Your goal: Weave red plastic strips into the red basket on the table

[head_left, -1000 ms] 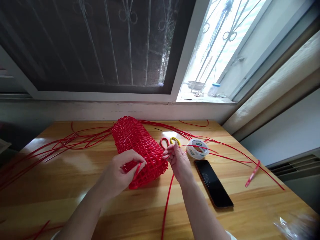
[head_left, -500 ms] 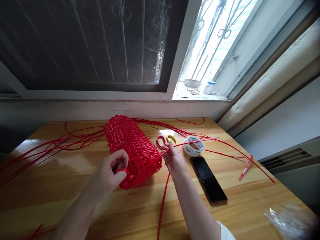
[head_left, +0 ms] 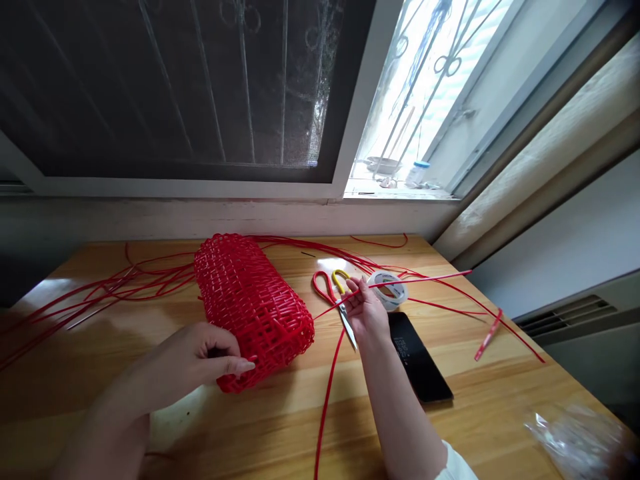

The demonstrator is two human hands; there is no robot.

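Here's the red woven mesh (head_left: 255, 303) lying on the wooden table (head_left: 250, 443), the left hand (head_left: 210, 355) pinching its near end! The right hand (head_left: 369, 310) pinches a red strand (head_left: 425, 279) stretching from it, scissors (head_left: 347, 325) and tape roll (head_left: 396, 303) just beside.

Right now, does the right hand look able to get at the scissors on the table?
Probably yes: the right hand is close beside the scissors, which lie mostly uncovered. However, it holds a red strip that crosses over them, and would likely need to release it first.
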